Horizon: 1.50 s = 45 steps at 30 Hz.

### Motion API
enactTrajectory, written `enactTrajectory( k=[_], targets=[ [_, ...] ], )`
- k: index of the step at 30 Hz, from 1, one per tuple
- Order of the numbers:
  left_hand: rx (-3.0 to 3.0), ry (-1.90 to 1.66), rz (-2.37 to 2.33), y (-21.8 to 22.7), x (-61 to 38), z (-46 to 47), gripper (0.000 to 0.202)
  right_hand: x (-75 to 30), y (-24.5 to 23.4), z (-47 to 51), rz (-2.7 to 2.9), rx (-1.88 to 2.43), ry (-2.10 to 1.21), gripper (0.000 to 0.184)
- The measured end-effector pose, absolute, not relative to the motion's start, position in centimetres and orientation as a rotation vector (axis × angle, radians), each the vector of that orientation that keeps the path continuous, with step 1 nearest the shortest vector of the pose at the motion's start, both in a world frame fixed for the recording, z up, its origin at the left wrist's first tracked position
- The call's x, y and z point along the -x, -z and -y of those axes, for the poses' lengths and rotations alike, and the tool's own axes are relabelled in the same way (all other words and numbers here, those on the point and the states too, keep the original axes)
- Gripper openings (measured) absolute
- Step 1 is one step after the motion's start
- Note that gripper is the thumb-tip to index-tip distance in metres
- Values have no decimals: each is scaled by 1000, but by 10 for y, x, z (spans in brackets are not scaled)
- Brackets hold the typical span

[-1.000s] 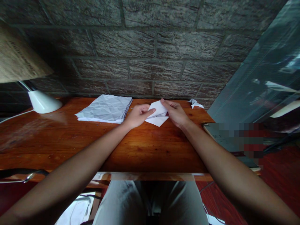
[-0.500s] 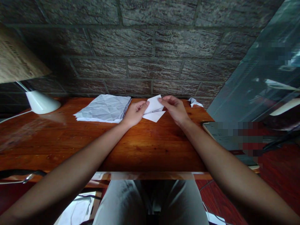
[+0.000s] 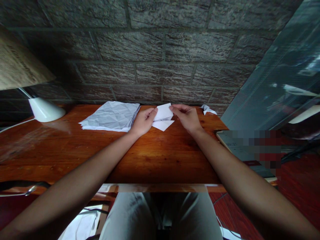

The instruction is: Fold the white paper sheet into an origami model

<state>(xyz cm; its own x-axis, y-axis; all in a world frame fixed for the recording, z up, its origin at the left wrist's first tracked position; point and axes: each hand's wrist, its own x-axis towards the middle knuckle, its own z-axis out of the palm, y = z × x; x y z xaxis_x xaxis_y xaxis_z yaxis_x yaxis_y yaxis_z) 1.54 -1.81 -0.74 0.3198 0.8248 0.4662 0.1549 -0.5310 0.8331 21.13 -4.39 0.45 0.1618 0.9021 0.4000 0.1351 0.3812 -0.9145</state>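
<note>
Paper (image 3: 163, 112), white and folded in several layers, sits between the two hands in the head view, towards the far side of the wooden surface (image 3: 160, 160); whether it rests flat there or is lifted slightly, I cannot tell. A broad panel lies uppermost, and a pointed flap shows on the side nearer the person. The left hand (image 3: 142, 123) grips the left edge, thumb on top and the other fingers mostly hidden beneath. The right hand (image 3: 188, 119) pinches the far right corner between thumb and fingertips.

To handle these folds well, the left thumb should anchor the layers without bending the panel, while the right fingers guide the corner lightly. Edges and points are best lined up before any pressure goes on; a firm stroke from the middle outwards, against the surface, should then give a crisp crease. Tugging the corner could skew the layers or tear the sheet.

A stack of crumpled sheets (image 3: 112, 115) lies just beside the left hand, and a small folded piece (image 3: 208, 110) lies beyond the right.
</note>
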Motion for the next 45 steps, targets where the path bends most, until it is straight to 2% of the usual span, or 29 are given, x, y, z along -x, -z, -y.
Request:
enactTrajectory(
  k=[5, 11, 17, 23, 28, 38, 45],
  targets=[
    [-1984, -1257, -900, 8, -15, 18, 45, -212, -4, 44, 1326, 1081, -641, 30],
    [-2005, -1267, -906, 10, -13, 15, 42, -210, -5, 45, 1285, 1099, -791, 36],
    [-1998, -1278, -937, 10, -13, 16, 43, -210, -5, 45, 1343, 1126, -647, 33],
    [-1988, -1309, -917, 11, -13, 14, 42, -211, -6, 45, 1362, 1120, -668, 32],
    [-1991, -1324, -923, 14, -13, 10, 42, -209, -10, 50, 1342, 1081, -753, 32],
    [-1982, -1314, -910, 15, -13, 10, 41, -204, -16, 53, 1149, 1048, -1074, 48],
    [-1980, -1275, -894, 11, -13, 14, 44, -201, -13, 55, 1210, 1064, -1128, 44]
  ],
)
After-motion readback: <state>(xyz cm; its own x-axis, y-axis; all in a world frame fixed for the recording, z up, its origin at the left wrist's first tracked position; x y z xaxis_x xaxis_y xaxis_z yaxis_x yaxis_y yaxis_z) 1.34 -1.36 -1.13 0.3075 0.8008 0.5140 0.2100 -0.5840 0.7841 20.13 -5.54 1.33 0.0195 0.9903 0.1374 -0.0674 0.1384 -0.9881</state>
